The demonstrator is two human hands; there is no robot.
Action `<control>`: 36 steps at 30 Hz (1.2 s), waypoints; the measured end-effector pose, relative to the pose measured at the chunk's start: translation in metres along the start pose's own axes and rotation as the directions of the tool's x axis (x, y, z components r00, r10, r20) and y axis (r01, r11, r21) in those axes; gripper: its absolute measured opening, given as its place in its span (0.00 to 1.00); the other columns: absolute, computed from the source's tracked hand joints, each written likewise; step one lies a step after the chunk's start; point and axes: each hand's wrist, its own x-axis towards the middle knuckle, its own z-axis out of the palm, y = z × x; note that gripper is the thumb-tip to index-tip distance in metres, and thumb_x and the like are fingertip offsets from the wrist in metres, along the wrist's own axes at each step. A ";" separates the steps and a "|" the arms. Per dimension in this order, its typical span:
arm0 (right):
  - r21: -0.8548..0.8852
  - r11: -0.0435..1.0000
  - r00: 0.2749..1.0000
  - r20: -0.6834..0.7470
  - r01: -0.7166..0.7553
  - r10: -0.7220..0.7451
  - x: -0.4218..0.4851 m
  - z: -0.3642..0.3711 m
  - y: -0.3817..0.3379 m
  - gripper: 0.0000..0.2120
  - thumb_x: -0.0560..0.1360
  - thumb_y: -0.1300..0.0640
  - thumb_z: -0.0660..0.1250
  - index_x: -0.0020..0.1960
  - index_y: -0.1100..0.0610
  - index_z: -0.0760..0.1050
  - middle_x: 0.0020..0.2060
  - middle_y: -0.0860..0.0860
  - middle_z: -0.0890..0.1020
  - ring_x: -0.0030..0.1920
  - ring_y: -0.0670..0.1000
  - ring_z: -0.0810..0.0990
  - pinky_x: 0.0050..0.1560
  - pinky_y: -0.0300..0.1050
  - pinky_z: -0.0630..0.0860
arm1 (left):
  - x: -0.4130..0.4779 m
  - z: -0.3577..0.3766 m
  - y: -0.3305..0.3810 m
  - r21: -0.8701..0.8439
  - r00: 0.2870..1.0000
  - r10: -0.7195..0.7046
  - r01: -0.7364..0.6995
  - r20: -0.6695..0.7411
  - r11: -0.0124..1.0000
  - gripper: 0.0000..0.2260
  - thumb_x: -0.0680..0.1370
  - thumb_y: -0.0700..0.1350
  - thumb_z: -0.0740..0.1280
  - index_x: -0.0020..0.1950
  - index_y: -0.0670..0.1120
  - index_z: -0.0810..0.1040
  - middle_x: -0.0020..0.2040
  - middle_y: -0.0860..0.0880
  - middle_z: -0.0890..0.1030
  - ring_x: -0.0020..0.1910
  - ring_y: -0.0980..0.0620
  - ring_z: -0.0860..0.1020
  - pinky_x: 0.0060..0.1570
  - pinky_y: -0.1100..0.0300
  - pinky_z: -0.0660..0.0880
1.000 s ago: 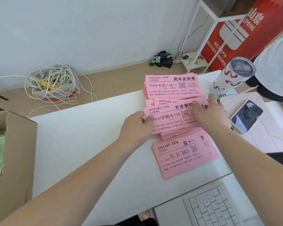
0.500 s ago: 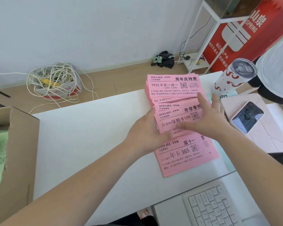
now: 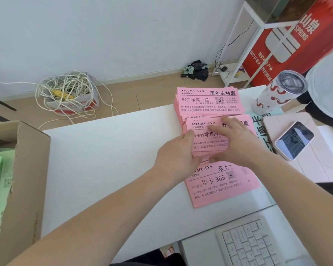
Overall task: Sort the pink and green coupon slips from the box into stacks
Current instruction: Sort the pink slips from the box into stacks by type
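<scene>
The right hand half covers print on the middle pink stack; the box is cropped left

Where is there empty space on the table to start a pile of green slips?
The big bare patch of white table lies between the cardboard box and the pink stacks. The right side is crowded: left hand, right hand, tumbler, phone, keyboard.
</scene>
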 end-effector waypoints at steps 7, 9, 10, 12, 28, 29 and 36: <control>0.025 0.999 0.999 -0.035 0.041 -0.040 -0.004 0.009 0.003 0.39 0.70 0.43 0.78 0.75 0.30 0.62 0.83 0.43 0.51 0.82 0.49 0.45 0.81 0.59 0.48 | -0.001 0.012 -0.002 0.092 1.000 0.009 -0.008 -0.018 0.996 0.12 0.80 0.54 0.65 0.56 0.48 0.71 0.50 0.50 0.79 0.47 0.43 0.80 0.39 0.52 0.71; 0.028 0.997 0.997 -0.045 0.065 -0.064 -0.010 0.009 0.006 0.44 0.67 0.38 0.79 0.76 0.30 0.61 0.83 0.42 0.48 0.82 0.48 0.42 0.81 0.56 0.45 | -0.007 0.013 0.001 0.114 1.000 0.008 -0.008 0.000 0.993 0.14 0.81 0.56 0.63 0.59 0.48 0.70 0.52 0.50 0.80 0.48 0.43 0.80 0.38 0.53 0.71; 0.043 0.997 0.997 -0.051 0.067 -0.065 -0.013 0.009 0.008 0.47 0.64 0.34 0.78 0.77 0.30 0.59 0.83 0.42 0.45 0.82 0.48 0.41 0.82 0.56 0.45 | -0.009 0.012 0.001 0.090 1.000 0.001 0.000 -0.004 0.996 0.17 0.81 0.59 0.63 0.63 0.49 0.69 0.53 0.52 0.80 0.48 0.44 0.81 0.38 0.53 0.72; 0.159 0.987 0.994 -0.107 0.014 0.003 -0.016 0.006 0.010 0.46 0.65 0.27 0.73 0.78 0.31 0.57 0.82 0.41 0.45 0.82 0.48 0.41 0.81 0.58 0.46 | -0.013 0.004 0.004 -0.014 0.998 -0.057 0.057 -0.011 0.998 0.24 0.79 0.63 0.65 0.70 0.53 0.66 0.54 0.54 0.81 0.49 0.45 0.81 0.41 0.53 0.74; 0.295 0.823 0.838 -0.111 -0.485 0.534 0.031 -0.006 0.024 0.25 0.78 0.47 0.51 0.71 0.58 0.64 0.67 0.60 0.72 0.66 0.65 0.72 0.66 0.64 0.70 | -0.005 0.012 0.016 -0.366 0.929 -0.331 0.369 0.165 0.854 0.14 0.80 0.56 0.64 0.62 0.50 0.72 0.55 0.54 0.80 0.55 0.48 0.80 0.54 0.51 0.78; 0.269 0.840 0.841 -0.149 -0.471 0.520 0.037 -0.009 0.022 0.25 0.80 0.47 0.51 0.73 0.59 0.63 0.69 0.61 0.70 0.69 0.65 0.70 0.67 0.64 0.68 | -0.003 0.005 0.013 -0.359 0.926 -0.346 0.377 0.151 0.854 0.13 0.81 0.56 0.64 0.59 0.48 0.72 0.56 0.53 0.79 0.56 0.47 0.79 0.55 0.51 0.78; 0.426 0.857 0.899 -0.186 -0.290 0.397 0.093 -0.042 0.008 0.22 0.82 0.48 0.54 0.71 0.58 0.67 0.63 0.58 0.75 0.56 0.59 0.74 0.57 0.57 0.75 | 0.054 -0.045 -0.012 -0.422 0.924 -0.377 0.367 0.063 0.829 0.25 0.84 0.55 0.61 0.75 0.41 0.66 0.71 0.44 0.74 0.69 0.45 0.74 0.60 0.54 0.70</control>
